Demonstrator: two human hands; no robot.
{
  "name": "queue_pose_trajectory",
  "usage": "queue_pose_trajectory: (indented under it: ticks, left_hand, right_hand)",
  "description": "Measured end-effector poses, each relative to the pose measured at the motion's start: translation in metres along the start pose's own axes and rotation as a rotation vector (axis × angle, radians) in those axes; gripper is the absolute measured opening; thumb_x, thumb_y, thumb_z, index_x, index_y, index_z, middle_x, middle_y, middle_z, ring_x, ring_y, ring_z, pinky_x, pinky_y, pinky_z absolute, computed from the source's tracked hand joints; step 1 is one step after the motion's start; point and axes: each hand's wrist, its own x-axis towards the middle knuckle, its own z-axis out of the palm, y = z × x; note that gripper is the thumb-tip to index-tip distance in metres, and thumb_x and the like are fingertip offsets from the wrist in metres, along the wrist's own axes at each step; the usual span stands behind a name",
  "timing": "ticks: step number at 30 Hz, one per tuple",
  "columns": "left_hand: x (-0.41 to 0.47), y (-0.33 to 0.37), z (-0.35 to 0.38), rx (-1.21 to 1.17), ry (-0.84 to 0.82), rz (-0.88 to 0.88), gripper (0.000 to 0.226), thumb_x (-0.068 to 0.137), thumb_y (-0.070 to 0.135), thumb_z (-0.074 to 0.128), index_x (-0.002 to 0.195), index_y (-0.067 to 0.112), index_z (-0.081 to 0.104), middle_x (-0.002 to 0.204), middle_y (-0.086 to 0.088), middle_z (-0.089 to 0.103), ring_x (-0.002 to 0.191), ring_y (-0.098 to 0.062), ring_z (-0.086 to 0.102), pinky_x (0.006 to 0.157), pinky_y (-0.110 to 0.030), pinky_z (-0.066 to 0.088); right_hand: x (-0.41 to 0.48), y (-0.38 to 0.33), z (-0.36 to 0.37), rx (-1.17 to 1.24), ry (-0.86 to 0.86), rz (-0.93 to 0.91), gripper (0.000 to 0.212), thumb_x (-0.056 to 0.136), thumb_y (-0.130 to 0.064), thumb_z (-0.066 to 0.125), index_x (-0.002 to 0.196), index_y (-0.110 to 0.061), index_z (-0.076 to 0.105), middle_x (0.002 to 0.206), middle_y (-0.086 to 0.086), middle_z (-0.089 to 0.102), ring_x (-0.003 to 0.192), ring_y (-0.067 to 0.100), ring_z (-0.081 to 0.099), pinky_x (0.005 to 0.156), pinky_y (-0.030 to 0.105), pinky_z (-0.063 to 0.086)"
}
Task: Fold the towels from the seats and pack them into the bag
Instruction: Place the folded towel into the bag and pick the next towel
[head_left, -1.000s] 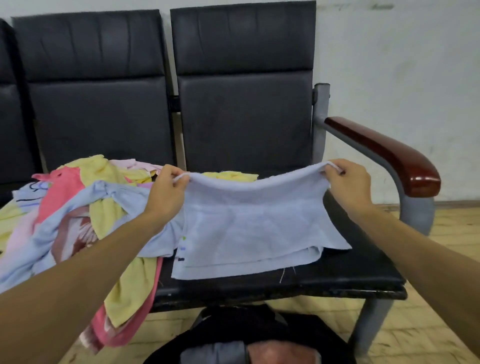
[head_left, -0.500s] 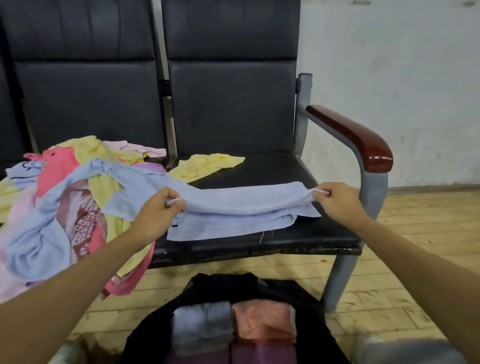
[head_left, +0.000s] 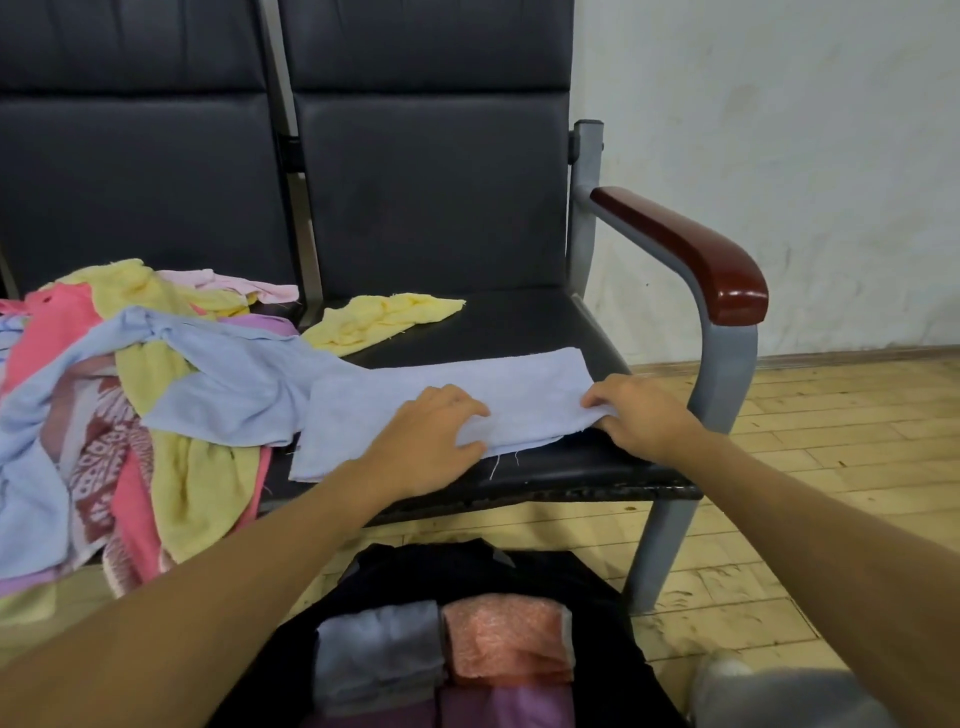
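A light blue towel (head_left: 519, 389), folded into a long strip, lies flat on the front of the right black seat (head_left: 519, 322). My left hand (head_left: 431, 441) rests palm down on its middle. At the strip's right end, my right hand (head_left: 639, 421) pinches the corner. An unfolded heap of towels (head_left: 130, 389) in yellow, pink, blue and patterned red covers the left seat and hangs over its front edge. The black bag (head_left: 415, 571) stands open on the floor below, holding folded grey-blue (head_left: 379, 654), salmon (head_left: 504, 634) and purple (head_left: 504, 706) towels.
A loose yellow towel (head_left: 379, 317) lies at the back left of the right seat. The grey frame with a dark red armrest (head_left: 691, 249) borders the seat on the right. Behind is a white wall; the floor is pale wood (head_left: 831, 441).
Both hands lowered the blue towel from held up in the air onto the seat, folding it into a strip. My left hand let go of its corner and now rests on the middle.
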Motion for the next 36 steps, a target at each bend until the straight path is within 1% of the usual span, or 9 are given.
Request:
queue_pose_trajectory:
  ticks: [5, 9, 14, 16, 19, 21, 26, 32, 36]
  left_hand:
    - [0.041, 0.041, 0.03, 0.025, -0.015, 0.056, 0.048, 0.096, 0.043, 0.052, 0.139, 0.023, 0.046, 0.14, 0.004, 0.045, 0.124, -0.014, 0.045, 0.105, -0.032, 0.039]
    - [0.066, 0.056, 0.049, 0.019, 0.053, 0.012, 0.052, 0.091, 0.054, 0.054, 0.13, 0.02, 0.051, 0.123, 0.003, 0.054, 0.108, -0.016, 0.053, 0.091, -0.03, 0.044]
    - [0.086, 0.064, 0.044, 0.039, 0.123, -0.038, 0.034, 0.097, 0.044, 0.045, 0.11, 0.015, 0.057, 0.095, -0.002, 0.058, 0.09, -0.021, 0.058, 0.075, -0.037, 0.046]
    - [0.093, 0.058, 0.042, -0.076, 0.142, -0.154, 0.027, 0.099, 0.035, 0.044, 0.107, 0.014, 0.058, 0.095, -0.003, 0.058, 0.094, -0.024, 0.06, 0.071, -0.032, 0.04]
    - [0.098, 0.048, 0.04, -0.527, 0.229, -0.494, 0.032, 0.102, 0.026, 0.041, 0.118, 0.005, 0.058, 0.115, -0.014, 0.062, 0.108, -0.031, 0.057, 0.08, -0.03, 0.038]
    - [0.095, 0.043, 0.038, -0.745, 0.288, -0.663, 0.033, 0.102, 0.026, 0.041, 0.123, 0.004, 0.053, 0.125, -0.017, 0.058, 0.11, -0.03, 0.054, 0.086, -0.032, 0.039]
    - [0.084, 0.039, 0.038, -0.789, 0.421, -0.718, 0.031, 0.102, 0.023, 0.043, 0.122, 0.003, 0.056, 0.119, -0.015, 0.06, 0.103, -0.027, 0.056, 0.087, -0.034, 0.044]
    - [0.082, 0.04, 0.032, -0.782, 0.455, -0.648, 0.017, 0.101, 0.02, 0.044, 0.096, 0.009, 0.056, 0.095, -0.009, 0.059, 0.088, -0.02, 0.055, 0.076, -0.03, 0.044]
    - [0.085, 0.055, 0.03, -0.678, 0.41, -0.469, 0.024, 0.102, 0.024, 0.041, 0.088, 0.011, 0.055, 0.082, -0.004, 0.057, 0.08, -0.015, 0.055, 0.071, -0.026, 0.041]
  right_hand:
    - [0.008, -0.002, 0.006, -0.222, 0.024, -0.135, 0.039, 0.1, -0.018, 0.044, 0.139, -0.022, 0.045, 0.134, 0.004, 0.054, 0.116, 0.022, 0.051, 0.097, 0.031, 0.04]
    - [0.015, 0.006, 0.002, 0.28, 0.16, -0.012, 0.033, 0.096, -0.015, 0.055, 0.128, -0.02, 0.05, 0.111, 0.006, 0.066, 0.091, 0.017, 0.06, 0.08, 0.025, 0.05]
    - [0.017, -0.003, -0.012, 0.548, 0.311, 0.007, 0.036, 0.092, -0.009, 0.061, 0.126, -0.018, 0.055, 0.102, -0.001, 0.064, 0.083, 0.007, 0.059, 0.068, 0.008, 0.042]
    - [0.015, -0.008, -0.015, 0.639, 0.404, 0.065, 0.034, 0.092, -0.005, 0.058, 0.124, -0.016, 0.054, 0.106, -0.003, 0.059, 0.08, 0.006, 0.057, 0.064, 0.007, 0.041]
    - [0.01, -0.01, -0.011, 0.609, 0.537, 0.201, 0.019, 0.092, -0.008, 0.059, 0.108, -0.015, 0.053, 0.101, 0.0, 0.056, 0.074, 0.008, 0.052, 0.057, 0.008, 0.035]
    - [0.009, -0.015, -0.003, 0.522, 0.434, 0.168, 0.003, 0.094, -0.014, 0.058, 0.096, -0.013, 0.057, 0.093, 0.004, 0.062, 0.073, 0.009, 0.053, 0.057, 0.01, 0.039]
    - [0.016, -0.032, 0.015, 0.286, 0.004, -0.046, 0.024, 0.094, -0.028, 0.062, 0.111, -0.012, 0.064, 0.11, 0.006, 0.065, 0.096, 0.019, 0.06, 0.089, 0.032, 0.052]
    - [0.018, -0.034, 0.009, 0.303, 0.086, 0.177, 0.018, 0.093, -0.011, 0.058, 0.11, -0.007, 0.061, 0.103, 0.009, 0.064, 0.092, 0.025, 0.063, 0.077, 0.03, 0.053]
    - [0.008, -0.008, -0.004, 0.506, 0.161, 0.453, 0.015, 0.086, -0.011, 0.058, 0.079, 0.001, 0.063, 0.071, 0.014, 0.064, 0.077, 0.031, 0.067, 0.059, 0.033, 0.05]
